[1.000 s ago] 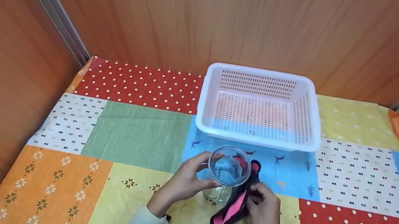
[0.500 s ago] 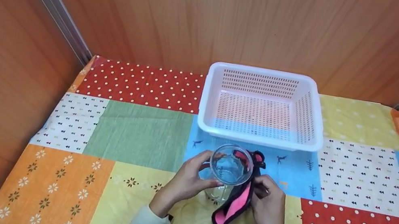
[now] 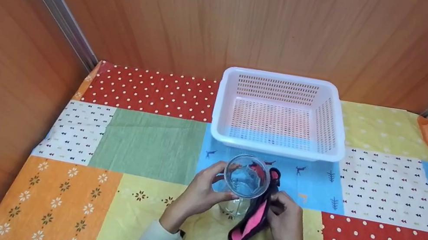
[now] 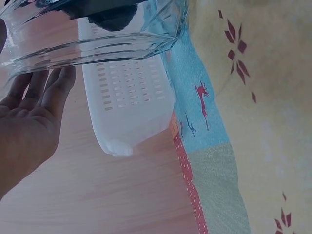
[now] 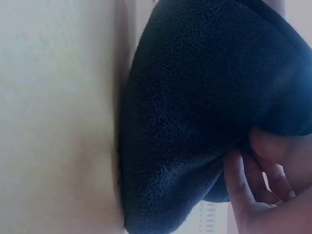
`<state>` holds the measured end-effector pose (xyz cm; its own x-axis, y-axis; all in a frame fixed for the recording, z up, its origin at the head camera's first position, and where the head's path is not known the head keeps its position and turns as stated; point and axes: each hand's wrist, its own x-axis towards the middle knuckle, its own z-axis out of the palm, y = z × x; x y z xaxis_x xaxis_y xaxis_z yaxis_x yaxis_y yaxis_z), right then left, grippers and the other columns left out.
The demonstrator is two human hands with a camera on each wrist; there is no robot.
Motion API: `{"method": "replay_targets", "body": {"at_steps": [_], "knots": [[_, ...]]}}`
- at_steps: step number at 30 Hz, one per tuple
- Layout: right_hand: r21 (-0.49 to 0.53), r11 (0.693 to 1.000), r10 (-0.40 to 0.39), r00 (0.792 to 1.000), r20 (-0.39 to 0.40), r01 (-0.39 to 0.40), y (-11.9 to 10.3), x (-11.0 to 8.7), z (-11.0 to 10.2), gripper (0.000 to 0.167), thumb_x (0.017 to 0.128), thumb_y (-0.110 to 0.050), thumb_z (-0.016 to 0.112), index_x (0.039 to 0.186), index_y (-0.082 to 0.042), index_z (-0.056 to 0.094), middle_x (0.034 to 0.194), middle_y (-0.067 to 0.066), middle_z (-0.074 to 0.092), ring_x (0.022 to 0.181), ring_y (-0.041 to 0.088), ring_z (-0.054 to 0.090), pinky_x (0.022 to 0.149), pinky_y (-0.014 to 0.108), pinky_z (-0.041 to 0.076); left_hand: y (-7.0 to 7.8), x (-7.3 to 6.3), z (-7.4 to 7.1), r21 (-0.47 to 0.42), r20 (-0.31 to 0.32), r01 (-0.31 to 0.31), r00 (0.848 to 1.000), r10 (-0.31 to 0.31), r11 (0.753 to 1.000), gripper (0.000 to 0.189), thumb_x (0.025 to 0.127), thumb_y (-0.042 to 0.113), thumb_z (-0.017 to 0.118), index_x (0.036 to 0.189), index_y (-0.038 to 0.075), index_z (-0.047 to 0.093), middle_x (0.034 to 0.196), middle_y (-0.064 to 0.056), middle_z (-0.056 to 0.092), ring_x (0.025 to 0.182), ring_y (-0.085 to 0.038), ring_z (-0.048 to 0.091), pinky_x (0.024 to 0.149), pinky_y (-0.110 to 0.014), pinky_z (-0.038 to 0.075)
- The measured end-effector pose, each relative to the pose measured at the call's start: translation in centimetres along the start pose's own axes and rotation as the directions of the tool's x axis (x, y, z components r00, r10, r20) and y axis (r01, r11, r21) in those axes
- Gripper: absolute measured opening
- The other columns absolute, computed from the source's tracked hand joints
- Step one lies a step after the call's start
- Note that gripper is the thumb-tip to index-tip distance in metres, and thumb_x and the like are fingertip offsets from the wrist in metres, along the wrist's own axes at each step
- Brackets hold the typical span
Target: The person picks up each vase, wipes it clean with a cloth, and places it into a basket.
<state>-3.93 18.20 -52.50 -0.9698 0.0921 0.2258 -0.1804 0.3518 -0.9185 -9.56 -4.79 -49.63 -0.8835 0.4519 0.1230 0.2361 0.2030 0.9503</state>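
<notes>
A clear glass jar [image 3: 237, 205] stands upright on the cloth, its round mouth facing up. The left hand [image 3: 203, 191] grips it near the rim from the left, thumb in front and fingers behind. In the left wrist view the jar [image 4: 97, 53] crosses the top of the picture. Against the jar's right side hangs a cleaning cloth [image 3: 253, 221], dark and fluffy on one face and pink on the other. The right hand [image 3: 286, 220] pinches its middle between thumb and fingers. The right wrist view shows the dark face of the cloth [image 5: 180, 107] bunched at the fingertips [image 5: 234, 163].
A white plastic basket [image 3: 277, 149] with slotted walls stands behind the jar, near the back wooden wall [image 3: 197, 16]. Under everything lies a patchwork tablecloth [image 3: 152, 144]. Wooden panels rise at the left and right.
The cleaning cloth's upper end swings up and outward, then settles back down beside the jar. The right hand shifts slightly with it. The jar and left hand stay nearly still.
</notes>
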Motion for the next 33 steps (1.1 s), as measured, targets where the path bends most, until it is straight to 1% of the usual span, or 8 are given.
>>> {"method": "replay_targets", "body": {"at_steps": [3, 7, 11, 15, 22, 25, 28, 33], "knots": [[0.052, 0.998, -0.018, 0.999, -0.035, 0.02, -0.2, -0.1, 0.3, 0.026, 0.082, 0.026, 0.07, 0.087, 0.0, 0.069, 0.09, 0.007, 0.067, 0.092, 0.006, 0.068, 0.08, 0.016, 0.06, 0.0, 0.0, -0.1, 0.001, 0.009, 0.004, 1.0, -0.004, 1.0, 0.064, 0.088, 0.003, 0.085, 0.145, 0.001, 0.057, 0.142, -0.022, 0.06, 0.134, -0.043, 0.056, 0.114, -0.054, 0.048], [0.111, 0.992, -0.058, 0.995, -0.076, 0.066, -1.2, 0.2, 0.3, 0.022, 0.084, 0.023, 0.072, 0.088, 0.001, 0.072, 0.09, 0.005, 0.067, 0.091, 0.014, 0.069, 0.082, 0.017, 0.061, 0.0, 0.1, -0.1, 0.001, 0.009, 0.008, 1.0, -0.008, 1.0, 0.063, 0.089, 0.003, 0.085, 0.145, 0.002, 0.057, 0.142, -0.021, 0.061, 0.135, -0.043, 0.056, 0.114, -0.054, 0.048], [0.129, 0.989, -0.057, 0.996, -0.07, 0.065, -2.3, 0.7, -0.1, 0.021, 0.086, 0.021, 0.071, 0.089, 0.0, 0.072, 0.091, 0.008, 0.067, 0.093, 0.013, 0.072, 0.085, 0.019, 0.061, 0.1, 0.1, 0.0, 0.012, -0.006, 0.011, 1.0, -0.011, 1.0, 0.061, 0.089, 0.003, 0.085, 0.144, 0.003, 0.058, 0.14, -0.016, 0.062, 0.133, -0.042, 0.057, 0.114, -0.052, 0.05], [0.097, 0.995, -0.029, 0.999, -0.032, 0.032, -2.4, 1.0, -0.4, 0.023, 0.087, 0.021, 0.071, 0.087, -0.002, 0.07, 0.089, 0.009, 0.066, 0.095, 0.008, 0.072, 0.086, 0.019, 0.06, 0.1, 0.0, 0.1, 0.02, -0.014, 0.003, 1.0, -0.003, 1.0, 0.061, 0.088, 0.002, 0.085, 0.143, 0.002, 0.058, 0.139, -0.018, 0.062, 0.132, -0.042, 0.058, 0.113, -0.052, 0.051], [0.036, 0.999, -0.028, 0.999, 0.014, 0.028, -0.9, 0.9, -0.3, 0.026, 0.085, 0.022, 0.07, 0.084, -0.003, 0.069, 0.088, 0.008, 0.066, 0.093, 0.011, 0.073, 0.081, 0.02, 0.061, 0.1, -0.1, 0.0, 0.013, -0.017, 0.009, 1.0, -0.009, 1.0, 0.064, 0.088, 0.003, 0.086, 0.145, 0.006, 0.058, 0.141, -0.015, 0.062, 0.132, -0.034, 0.059, 0.113, -0.051, 0.05], [-0.028, 0.999, -0.025, 0.999, 0.027, 0.026, 0.1, 0.6, -0.1, 0.028, 0.082, 0.025, 0.069, 0.083, -0.004, 0.067, 0.087, 0.005, 0.065, 0.091, 0.007, 0.07, 0.076, 0.018, 0.06, 0.0, -0.1, 0.0, 0.011, -0.027, -0.01, 1.0, 0.01, 1.0, 0.062, 0.086, 0.003, 0.087, 0.142, 0.005, 0.06, 0.139, -0.015, 0.063, 0.13, -0.039, 0.06, 0.111, -0.052, 0.052], [-0.064, 0.998, -0.002, 0.999, 0.034, 0.004, 0.7, 0.5, 0.0, 0.03, 0.08, 0.026, 0.068, 0.083, -0.004, 0.065, 0.087, 0.007, 0.067, 0.09, 0.005, 0.066, 0.074, 0.019, 0.06, -0.1, 0.0, 0.0, 0.007, -0.035, -0.026, 0.999, 0.027, 1.0, 0.061, 0.086, 0.002, 0.087, 0.14, 0.002, 0.06, 0.137, -0.015, 0.063, 0.128, -0.044, 0.059, 0.11, -0.052, 0.052], [-0.097, 0.994, 0.06, 0.997, 0.045, -0.055, 0.2, 0.4, -0.1, 0.028, 0.082, 0.025, 0.069, 0.086, -0.003, 0.067, 0.093, 0.011, 0.07, 0.093, 0.019, 0.071, 0.077, 0.029, 0.064, -0.1, 0.0, 0.0, -0.003, -0.023, -0.012, 1.0, 0.012, 1.0, 0.062, 0.087, 0.002, 0.086, 0.142, 0.0, 0.058, 0.138, -0.012, 0.063, 0.129, -0.044, 0.057, 0.112, -0.052, 0.051]]}}
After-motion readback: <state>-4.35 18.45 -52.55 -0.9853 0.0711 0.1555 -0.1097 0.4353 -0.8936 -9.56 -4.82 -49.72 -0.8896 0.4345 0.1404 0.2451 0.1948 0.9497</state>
